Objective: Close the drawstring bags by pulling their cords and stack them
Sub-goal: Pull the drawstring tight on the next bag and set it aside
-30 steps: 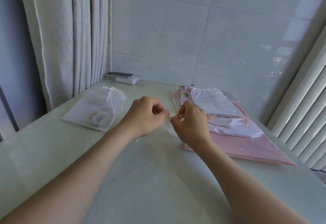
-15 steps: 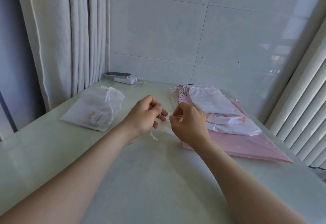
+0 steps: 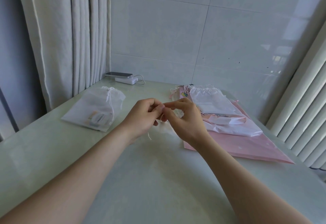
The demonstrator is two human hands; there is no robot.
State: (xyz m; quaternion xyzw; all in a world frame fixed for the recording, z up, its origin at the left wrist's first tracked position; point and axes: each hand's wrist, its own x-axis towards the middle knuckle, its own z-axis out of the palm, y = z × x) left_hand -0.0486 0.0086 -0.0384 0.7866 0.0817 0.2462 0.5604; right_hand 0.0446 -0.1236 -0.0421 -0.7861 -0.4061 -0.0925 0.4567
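Cord (image 3: 161, 118) is what matters here: the left hand (image 3: 141, 118) and right hand (image 3: 187, 119) meet above the worktop (image 3: 53, 153), and the curled fingers (image 3: 153, 103) of each pinch the thin white string, with a loose end dangling under the left. Its sheer bag (image 3: 164, 133) lies just beneath them, faint, apparently running toward the person, so the pull likely goes sideways. A closed bag (image 3: 95, 111) lies off to the left, and a pile of bags (image 3: 220, 118) sits beside the right hand.

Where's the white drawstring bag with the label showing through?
In the head view, the white drawstring bag lies flat on the table, left of the left hand, beside the curtain, nearer the camera than the phone.
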